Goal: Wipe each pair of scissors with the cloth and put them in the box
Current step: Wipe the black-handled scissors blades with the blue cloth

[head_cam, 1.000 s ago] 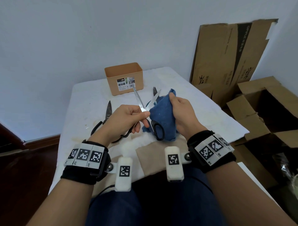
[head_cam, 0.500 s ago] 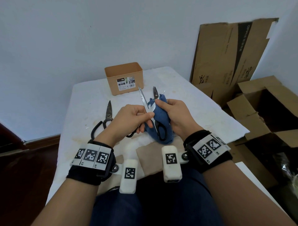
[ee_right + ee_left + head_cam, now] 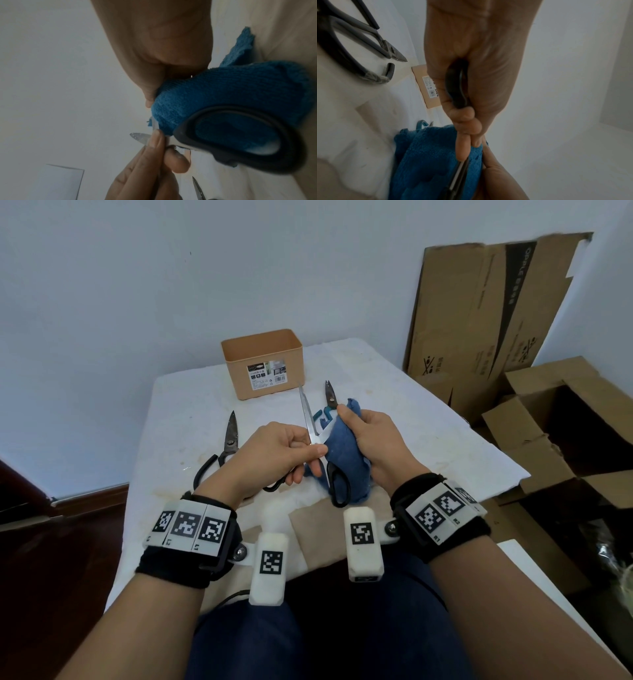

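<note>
My left hand (image 3: 313,460) grips one black handle (image 3: 455,88) of silver-bladed scissors (image 3: 306,414), which stand spread apart above the table. The right hand (image 3: 349,422) holds a blue cloth (image 3: 346,453) wrapped round the other blade, thumb on top. The second handle loop (image 3: 337,486) hangs below the cloth, and cloth shows through the loop (image 3: 240,142) in the right wrist view. A tan box (image 3: 263,364) stands open at the back of the table (image 3: 191,405). Dark scissors (image 3: 227,440) lie to its left.
Teal-handled snips (image 3: 329,397) lie just behind the cloth. Flattened cardboard (image 3: 486,313) leans on the wall at the right, and an open carton (image 3: 565,433) sits on the floor beside the table. A beige patch (image 3: 318,529) lies at the near table edge.
The right hand has slid the cloth up over the right blade, hiding it. The free blade has swung more upright and shifted right. The left hand keeps its grip.
</note>
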